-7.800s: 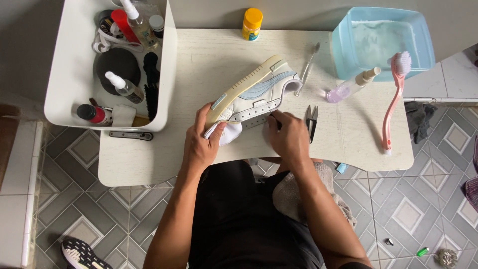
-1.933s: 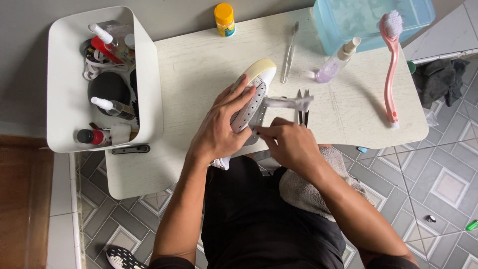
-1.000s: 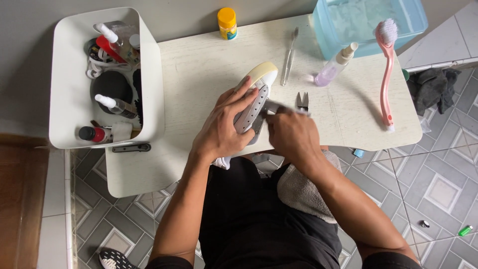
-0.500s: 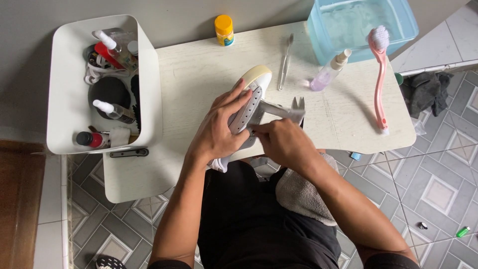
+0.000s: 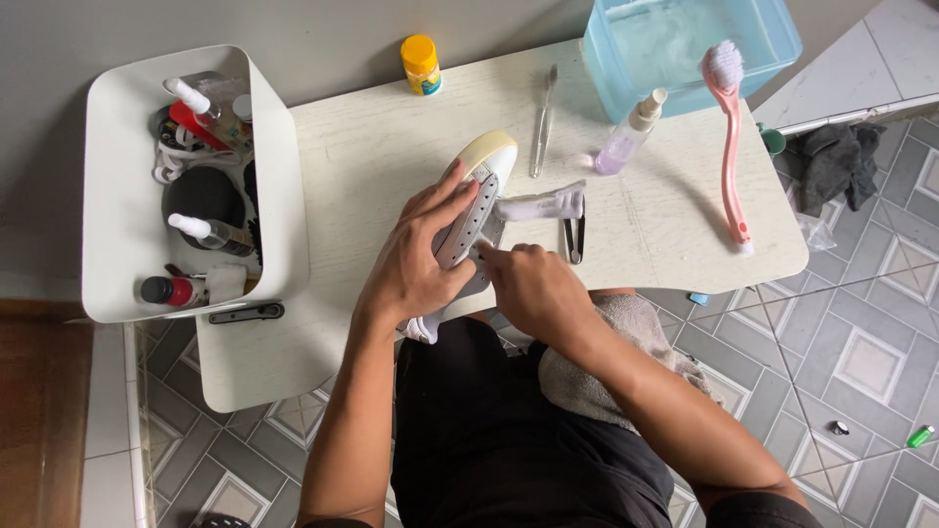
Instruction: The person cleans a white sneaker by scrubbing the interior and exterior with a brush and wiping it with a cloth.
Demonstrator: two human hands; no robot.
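A white sneaker (image 5: 479, 196) with a cream toe stands tilted on the pale table (image 5: 372, 147), toe pointing away from me. My left hand (image 5: 416, 254) wraps around its side and holds it. My right hand (image 5: 528, 284) is closed at the eyelet row, fingertips pinched against the shoe. A flat white lace (image 5: 543, 203) stretches out to the right of the shoe toward small dark scissors (image 5: 575, 237) lying on the table.
A white caddy (image 5: 117, 284) of bottles stands at the left. A yellow-capped jar (image 5: 421, 64), a toothbrush (image 5: 541, 122), a spray bottle (image 5: 626, 137), a pink long-handled brush (image 5: 729, 147) and a blue water tub (image 5: 773, 49) sit at the back. A grey towel (image 5: 606, 372) lies on my lap.
The shoe has turned from lying on its side to standing tilted in my left hand. The lace has been drawn out to the right. My right hand stays at the eyelets.
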